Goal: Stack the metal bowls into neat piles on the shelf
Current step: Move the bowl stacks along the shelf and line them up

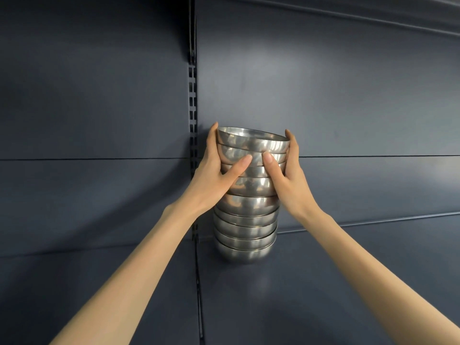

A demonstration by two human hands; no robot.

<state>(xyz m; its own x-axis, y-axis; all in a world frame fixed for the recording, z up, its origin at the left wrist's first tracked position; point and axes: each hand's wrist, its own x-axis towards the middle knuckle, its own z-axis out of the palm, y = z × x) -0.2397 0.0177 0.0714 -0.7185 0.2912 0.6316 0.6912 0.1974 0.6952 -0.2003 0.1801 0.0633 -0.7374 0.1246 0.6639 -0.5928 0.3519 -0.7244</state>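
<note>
- Holding the pile (246,220) of shiny metal bowls, both hands wrap round its top part
- The left hand (216,175) is on the left side of the pile. Its fingers (211,138) curl round the back, up by the rim of the top bowl (251,140), and its thumb (239,165) is pressed on the front
- The right hand (288,180) does the same on the right side, with fingers (292,143) round the back and thumb (271,163) on the front
- The two thumb tips are close to each other but do not touch
- The pile stands on the dark shelf (323,282), near the back wall (323,83) and just right of a post (193,95) with little slots in it
- About nine bowls sit one inside the next, all with the open side up
- The top bowl is tipped a bit, and its left rim is higher than its right rim
- The top few bowls lean a little, so the pile is not quite straight
- The low bowls are not touched by the hands
- Both arms (129,270) are bare and reach up from the bottom corners
</note>
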